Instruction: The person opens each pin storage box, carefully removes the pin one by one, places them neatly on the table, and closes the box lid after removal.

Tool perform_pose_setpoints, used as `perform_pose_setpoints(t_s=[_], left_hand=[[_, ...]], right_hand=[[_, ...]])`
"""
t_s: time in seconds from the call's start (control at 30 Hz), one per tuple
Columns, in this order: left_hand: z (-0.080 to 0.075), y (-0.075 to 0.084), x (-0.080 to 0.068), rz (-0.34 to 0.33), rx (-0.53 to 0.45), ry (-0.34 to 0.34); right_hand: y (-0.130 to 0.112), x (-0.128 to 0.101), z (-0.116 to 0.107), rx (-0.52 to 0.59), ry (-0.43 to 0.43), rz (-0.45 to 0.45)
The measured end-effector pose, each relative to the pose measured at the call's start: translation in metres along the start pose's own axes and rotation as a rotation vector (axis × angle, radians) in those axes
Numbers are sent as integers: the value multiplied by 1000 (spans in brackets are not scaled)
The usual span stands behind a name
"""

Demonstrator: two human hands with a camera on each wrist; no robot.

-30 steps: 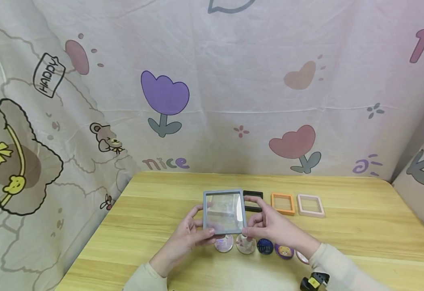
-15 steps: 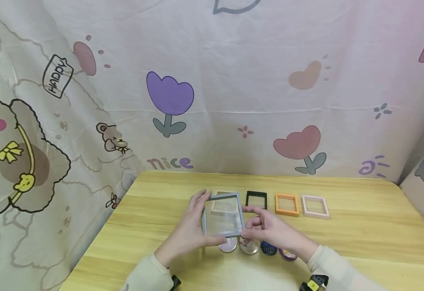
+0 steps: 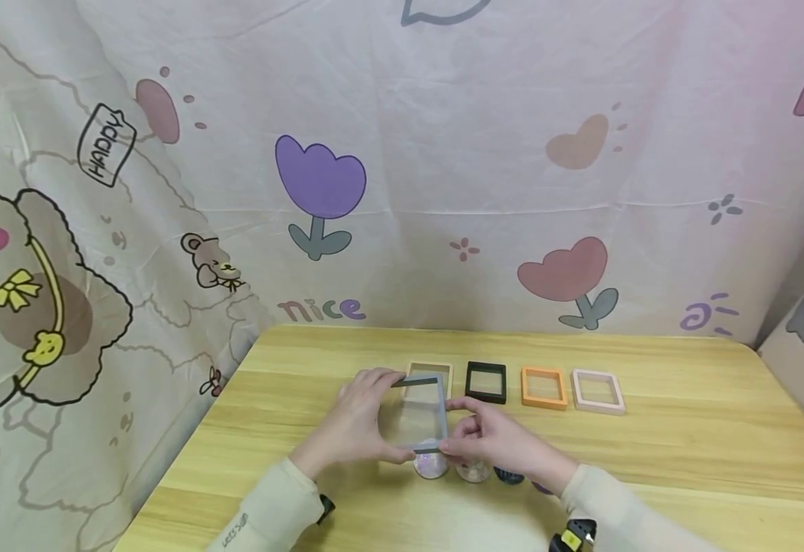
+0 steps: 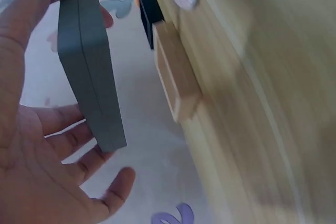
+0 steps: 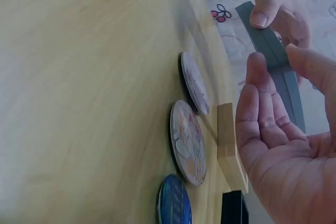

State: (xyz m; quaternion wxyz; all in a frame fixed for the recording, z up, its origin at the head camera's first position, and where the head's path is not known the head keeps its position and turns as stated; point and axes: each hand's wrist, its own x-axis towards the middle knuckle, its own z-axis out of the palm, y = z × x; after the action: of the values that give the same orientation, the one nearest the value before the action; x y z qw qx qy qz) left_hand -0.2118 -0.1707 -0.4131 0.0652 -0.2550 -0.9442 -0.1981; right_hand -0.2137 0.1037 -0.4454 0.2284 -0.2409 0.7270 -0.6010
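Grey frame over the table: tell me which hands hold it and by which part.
Both hands hold the grey frame above the table: the left hand grips its left edge, and the right hand pinches its lower right corner.

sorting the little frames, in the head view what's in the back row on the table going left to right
tan frame, partly behind the grey frame that both hands hold, → black frame → orange frame → pink frame
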Motion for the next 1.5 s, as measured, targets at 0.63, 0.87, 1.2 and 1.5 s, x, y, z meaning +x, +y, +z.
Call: perform_pose_setpoints(t_s=[0.63, 0.87, 1.2, 1.5], left_hand=[[-15, -85, 10, -83, 74, -62], [-10, -108, 25, -116, 77, -142], [-6, -115, 44, -105, 33, -256], [-8, -110, 56, -151, -25, -358]], right_hand=[[-6, 6, 2, -188, -16, -23], [-5, -2, -7, -221, -52, -60], [-3, -14, -15, -200, -96, -84], [-7, -15, -21, -220, -94, -148]])
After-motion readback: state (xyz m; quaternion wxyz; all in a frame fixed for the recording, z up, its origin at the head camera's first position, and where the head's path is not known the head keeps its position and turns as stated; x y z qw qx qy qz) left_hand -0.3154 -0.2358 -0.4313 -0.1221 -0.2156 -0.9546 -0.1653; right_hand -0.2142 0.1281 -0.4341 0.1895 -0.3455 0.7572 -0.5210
